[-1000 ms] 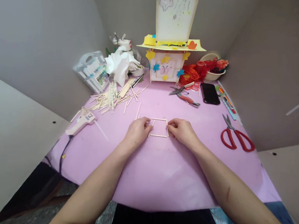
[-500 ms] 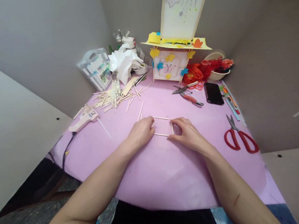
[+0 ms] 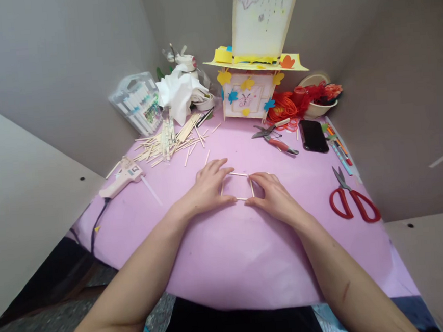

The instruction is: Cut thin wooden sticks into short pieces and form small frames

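Observation:
Thin wooden sticks lie on the pink table cover [image 3: 232,257] in a small rectangle, its top stick [image 3: 238,174] and right stick [image 3: 252,187] showing. At the left side, my left hand [image 3: 210,186] spans the short left stick [image 3: 222,188] between thumb and fingers, fingertips near the two left corners. My right hand [image 3: 271,192] holds the right stick by its ends, index finger at the upper corner and thumb at the lower one. Part of the bottom stick [image 3: 241,199] is hidden by my thumbs.
Loose sticks [image 3: 183,138] are piled at the back left near a glue gun [image 3: 123,180]. A decorated paper lantern [image 3: 245,97] stands behind. Pliers [image 3: 277,142], a phone [image 3: 314,136] and red-handled scissors [image 3: 352,199] lie to the right.
My left hand has opened from a closed grip at the left stick and now spreads around that side. The right stick's top has tilted slightly left, closer to the top stick. The view shifted slightly.

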Demonstrator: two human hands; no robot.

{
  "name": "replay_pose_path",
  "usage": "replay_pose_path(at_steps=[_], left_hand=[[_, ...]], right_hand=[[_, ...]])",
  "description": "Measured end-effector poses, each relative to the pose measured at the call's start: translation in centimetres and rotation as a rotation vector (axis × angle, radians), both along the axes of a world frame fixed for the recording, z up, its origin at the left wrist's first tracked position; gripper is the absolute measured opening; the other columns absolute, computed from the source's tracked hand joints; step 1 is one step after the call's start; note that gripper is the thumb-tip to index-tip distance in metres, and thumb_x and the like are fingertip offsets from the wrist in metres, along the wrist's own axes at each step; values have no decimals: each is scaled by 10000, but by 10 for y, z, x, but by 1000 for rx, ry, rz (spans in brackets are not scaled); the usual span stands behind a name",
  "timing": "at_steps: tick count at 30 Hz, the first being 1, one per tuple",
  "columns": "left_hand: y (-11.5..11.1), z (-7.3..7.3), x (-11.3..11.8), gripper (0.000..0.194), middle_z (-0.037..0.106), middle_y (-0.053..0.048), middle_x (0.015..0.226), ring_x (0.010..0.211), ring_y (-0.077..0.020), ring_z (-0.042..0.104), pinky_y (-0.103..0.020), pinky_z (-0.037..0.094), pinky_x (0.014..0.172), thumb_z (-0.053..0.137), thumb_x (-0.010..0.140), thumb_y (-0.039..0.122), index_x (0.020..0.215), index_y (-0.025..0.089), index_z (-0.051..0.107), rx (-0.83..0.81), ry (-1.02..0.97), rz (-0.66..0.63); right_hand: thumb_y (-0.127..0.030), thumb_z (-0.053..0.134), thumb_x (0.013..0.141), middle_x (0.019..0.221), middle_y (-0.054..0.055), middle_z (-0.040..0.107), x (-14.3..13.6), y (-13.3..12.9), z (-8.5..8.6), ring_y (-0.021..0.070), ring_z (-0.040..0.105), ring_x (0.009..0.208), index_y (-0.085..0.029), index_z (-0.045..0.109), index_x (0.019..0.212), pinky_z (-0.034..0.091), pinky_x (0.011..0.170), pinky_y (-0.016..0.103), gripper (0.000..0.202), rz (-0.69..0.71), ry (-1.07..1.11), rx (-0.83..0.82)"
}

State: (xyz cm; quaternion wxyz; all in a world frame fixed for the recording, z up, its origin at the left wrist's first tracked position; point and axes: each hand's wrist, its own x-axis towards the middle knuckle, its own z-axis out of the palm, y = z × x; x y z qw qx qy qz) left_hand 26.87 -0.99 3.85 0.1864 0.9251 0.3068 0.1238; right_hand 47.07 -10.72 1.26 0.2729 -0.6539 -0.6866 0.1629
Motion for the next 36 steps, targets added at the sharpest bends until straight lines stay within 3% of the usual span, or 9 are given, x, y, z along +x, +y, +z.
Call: replay_pose_path(at_steps=[2, 4, 10, 20, 36], left_hand=[[-1, -3, 2, 704, 346, -114, 1473, 1389, -324, 219, -531, 182, 1091, 695, 702, 452, 1331, 253, 448, -7, 60, -58], [-2, -8, 5, 661, 401, -116, 1441, 1380, -307, 254, -519, 159, 1101, 656, 741, 460, 1328, 236, 452, 0, 74, -81], [-8, -17, 12, 553, 474, -112, 1388, 1329, -276, 346, -465, 227, 1078, 576, 814, 464, 1287, 193, 485, 93, 30, -42], [-24, -21, 28, 458, 502, -131, 1355, 1308, -292, 367, -466, 249, 1061, 514, 870, 443, 1237, 169, 520, 164, 66, 108], [-28, -26, 30, 416, 499, -152, 1350, 1281, -288, 414, -431, 320, 1061, 524, 867, 434, 1151, 134, 569, 224, 5, 133]], right_hand=[[-338, 722, 708, 1237, 90, 561, 2, -1, 1, 261, 477, 1147, -224, 537, 1250, 389, 967, 422, 584, 6, 8, 5], [-319, 723, 709, 1218, 83, 581, 5, -3, 3, 254, 492, 1125, -226, 549, 1242, 401, 952, 418, 568, 14, 12, 11], [-262, 720, 731, 1189, 75, 629, 8, -2, 3, 239, 522, 1101, -216, 642, 1136, 406, 959, 404, 414, 33, 2, 33], [-290, 727, 739, 1155, 77, 654, 9, 0, -3, 239, 539, 1082, -215, 667, 1106, 417, 953, 399, 380, 19, -14, 97], [-296, 738, 738, 1125, 72, 660, 8, 3, -7, 261, 553, 1046, -214, 652, 1092, 441, 928, 433, 374, 50, -19, 164]])
